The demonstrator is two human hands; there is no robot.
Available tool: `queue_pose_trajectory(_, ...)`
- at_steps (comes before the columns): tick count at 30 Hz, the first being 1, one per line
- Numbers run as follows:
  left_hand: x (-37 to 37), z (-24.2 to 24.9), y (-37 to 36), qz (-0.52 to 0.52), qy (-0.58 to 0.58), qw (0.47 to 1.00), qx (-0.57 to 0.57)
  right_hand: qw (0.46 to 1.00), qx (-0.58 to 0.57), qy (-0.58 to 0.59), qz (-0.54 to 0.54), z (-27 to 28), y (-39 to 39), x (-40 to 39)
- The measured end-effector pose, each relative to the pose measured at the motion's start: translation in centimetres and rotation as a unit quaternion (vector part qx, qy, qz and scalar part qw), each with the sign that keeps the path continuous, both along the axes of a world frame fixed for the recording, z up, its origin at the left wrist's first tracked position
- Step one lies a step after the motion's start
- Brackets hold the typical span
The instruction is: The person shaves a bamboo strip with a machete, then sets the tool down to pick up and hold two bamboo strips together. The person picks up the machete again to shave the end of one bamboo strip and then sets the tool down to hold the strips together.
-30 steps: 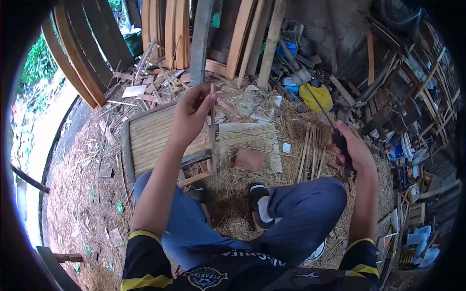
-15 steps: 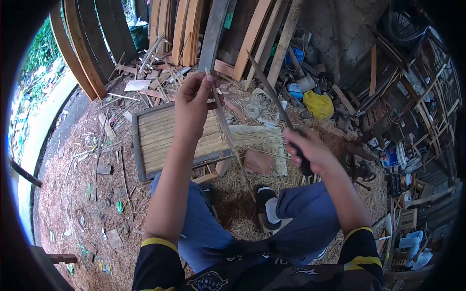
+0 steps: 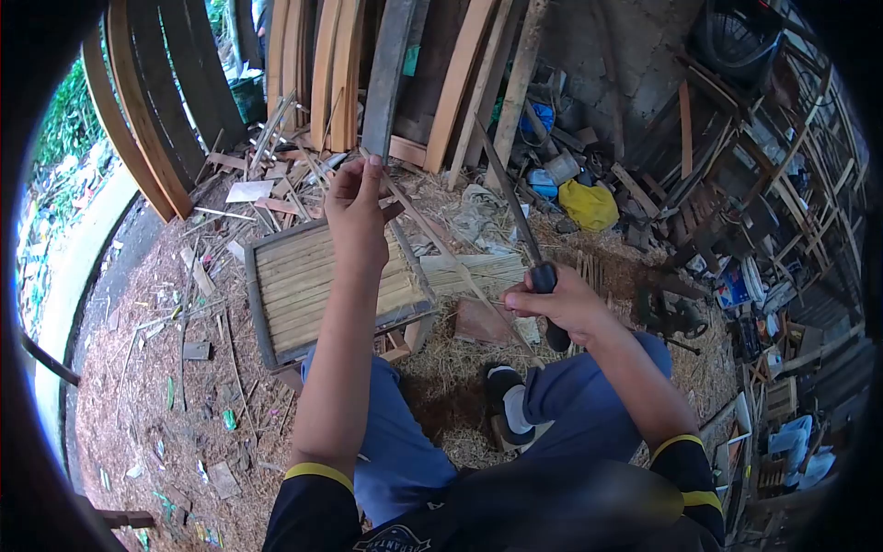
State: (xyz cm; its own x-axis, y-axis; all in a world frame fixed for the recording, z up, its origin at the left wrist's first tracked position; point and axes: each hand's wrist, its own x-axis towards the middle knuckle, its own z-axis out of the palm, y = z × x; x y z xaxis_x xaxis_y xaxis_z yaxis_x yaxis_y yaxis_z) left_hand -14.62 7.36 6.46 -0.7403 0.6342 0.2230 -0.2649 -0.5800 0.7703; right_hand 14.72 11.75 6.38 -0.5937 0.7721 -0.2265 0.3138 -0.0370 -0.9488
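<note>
My left hand [image 3: 357,210] pinches the upper end of a long thin wooden strip [image 3: 448,252], which slants down to the right toward my knee. In my right hand [image 3: 561,299] is the black handle of a long knife [image 3: 511,198], its dark blade pointing up and slightly left. The strip passes left of and below the knife's handle, close to my right fingers. Below and left of the strip stands a dark-framed panel of bamboo slats [image 3: 322,281], partly behind my left forearm.
Long boards [image 3: 460,78] lean along the back. A yellow bag [image 3: 589,204] lies among scraps at the back right. A reddish block [image 3: 482,322] and pale strips [image 3: 460,276] lie before my feet. Piled wood and clutter [image 3: 782,212] fill the right side.
The strip has tilted, its lower end swinging right and up toward my right leg. My right hand has moved slightly left and down with the knife, and the view has shifted.
</note>
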Motion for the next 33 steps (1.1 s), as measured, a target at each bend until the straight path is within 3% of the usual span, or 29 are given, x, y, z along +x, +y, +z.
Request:
queue_pose_trajectory(6, 2.0, 0.1, 1.5, -0.010, 0.001, 1.000, -0.013, 1.000, 0.005, 0.018, -0.016, -0.7, -1.1, 1.1)
queue_pose_trajectory(9, 3.0, 0.2, 2.1, -0.001, -0.003, 1.000, -0.024, 0.996, 0.079, -0.024, -0.015, -1.9, -1.4, 1.6)
queue_pose_trajectory(15, 4.1, 0.1, 2.4, -0.045, 0.029, 0.998, -0.030, 0.995, -0.004, 0.076, -0.070, -3.4, -3.4, 2.1)
queue_pose_trajectory(24, 4.1, -0.3, 1.3, -0.171, 0.115, 0.978, -0.010, 0.983, -0.011, 0.104, -0.148, -7.1, -4.1, 2.8)
queue_pose_trajectory(27, 4.3, -0.4, 0.7, -0.163, 0.133, 0.977, -0.014, 0.979, 0.057, -0.002, -0.198, -8.1, -4.0, 2.6)
queue_pose_trajectory(33, 5.3, -1.7, 0.1, -0.151, 0.186, 0.971, -0.004, 0.972, 0.072, 0.027, -0.223, -11.2, -3.2, 3.2)
